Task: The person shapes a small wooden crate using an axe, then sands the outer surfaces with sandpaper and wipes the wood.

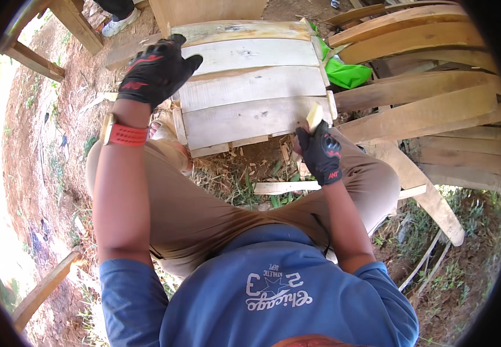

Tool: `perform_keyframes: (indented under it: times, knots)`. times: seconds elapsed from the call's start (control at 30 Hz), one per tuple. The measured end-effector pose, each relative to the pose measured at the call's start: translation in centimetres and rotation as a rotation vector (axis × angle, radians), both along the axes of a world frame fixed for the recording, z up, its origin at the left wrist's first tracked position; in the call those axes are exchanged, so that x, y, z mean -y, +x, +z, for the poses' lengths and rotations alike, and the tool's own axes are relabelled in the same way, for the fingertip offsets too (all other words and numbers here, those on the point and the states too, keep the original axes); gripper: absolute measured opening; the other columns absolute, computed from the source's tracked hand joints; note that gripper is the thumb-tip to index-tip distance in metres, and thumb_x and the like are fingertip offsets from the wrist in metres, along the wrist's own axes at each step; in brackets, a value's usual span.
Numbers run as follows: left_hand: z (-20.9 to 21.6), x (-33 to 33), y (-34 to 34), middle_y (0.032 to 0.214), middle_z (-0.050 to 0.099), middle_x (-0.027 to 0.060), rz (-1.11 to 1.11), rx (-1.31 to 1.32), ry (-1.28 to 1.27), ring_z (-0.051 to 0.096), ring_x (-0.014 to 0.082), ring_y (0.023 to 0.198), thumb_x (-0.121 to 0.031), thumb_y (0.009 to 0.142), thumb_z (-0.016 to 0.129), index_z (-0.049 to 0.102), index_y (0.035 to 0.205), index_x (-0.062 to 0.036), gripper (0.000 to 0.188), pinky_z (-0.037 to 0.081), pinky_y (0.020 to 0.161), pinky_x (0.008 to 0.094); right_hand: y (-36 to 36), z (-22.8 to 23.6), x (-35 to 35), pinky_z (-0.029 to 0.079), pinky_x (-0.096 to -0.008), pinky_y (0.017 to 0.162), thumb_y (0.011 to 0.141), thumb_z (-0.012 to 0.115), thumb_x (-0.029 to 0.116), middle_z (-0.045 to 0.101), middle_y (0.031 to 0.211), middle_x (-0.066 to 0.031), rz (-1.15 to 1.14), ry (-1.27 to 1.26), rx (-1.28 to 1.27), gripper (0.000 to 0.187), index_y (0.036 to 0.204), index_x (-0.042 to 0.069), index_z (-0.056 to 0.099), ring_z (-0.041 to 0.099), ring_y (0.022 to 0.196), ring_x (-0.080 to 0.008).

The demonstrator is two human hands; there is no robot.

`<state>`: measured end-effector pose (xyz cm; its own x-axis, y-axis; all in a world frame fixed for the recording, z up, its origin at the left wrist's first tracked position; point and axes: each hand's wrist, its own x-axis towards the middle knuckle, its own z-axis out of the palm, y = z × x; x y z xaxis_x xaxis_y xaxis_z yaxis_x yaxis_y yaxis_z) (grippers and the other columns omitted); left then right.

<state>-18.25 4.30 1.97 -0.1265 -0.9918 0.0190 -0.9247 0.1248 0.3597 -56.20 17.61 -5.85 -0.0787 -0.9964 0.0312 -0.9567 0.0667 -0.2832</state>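
Wood strip (314, 116) (base hidden) fills right hand (322, 152), grip closed; left hand's (159, 70) grip unclear.

Brown dirt ground (36, 173), patchy with grass (243, 194), under pale wood chips (286, 152)

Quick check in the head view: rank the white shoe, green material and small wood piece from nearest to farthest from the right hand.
From the right hand:
1. Small wood piece: in its grip.
2. Green material: ahead, slightly right.
3. White shoe: far ahead, upper left.
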Motion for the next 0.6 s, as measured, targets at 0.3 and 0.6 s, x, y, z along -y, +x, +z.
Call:
perform_keyframes:
  times: [0.3, 0.6]
  knots:
    - [-0.3, 1.4, -2.1, 0.142, 0.064, 0.0263, -0.096, 0.057, 0.144, 0.061, 0.0447, 0.132, -0.049, 0.096, 0.068, 0.055, 0.148, -0.0056, 0.069, 0.047, 0.114, 0.051, -0.5, -2.0, -0.8, 0.055, -0.0472, 0.067, 0.1, 0.069, 0.042, 0.074, 0.079, -0.0154, -0.056, 0.017, 0.039, 0.044, 0.111, 0.002, 0.055, 0.074, 0.075, -0.0365]
    - [-0.8, 2.7, -4.4, 0.13, 0.069, 0.0259, -0.187, 0.116, 0.154, 0.064, 0.0436, 0.126, -0.051, 0.096, 0.068, 0.066, 0.125, 0.001, 0.06, 0.051, 0.107, 0.0519, 1.4, -0.2, -0.1, 0.055, -0.0437, 0.067, 0.102, 0.068, 0.034, 0.072, 0.078, -0.0119, -0.108, 0.057, 0.254, 0.036, 0.112, 0.003, 0.056, 0.073, 0.072, -0.0291]
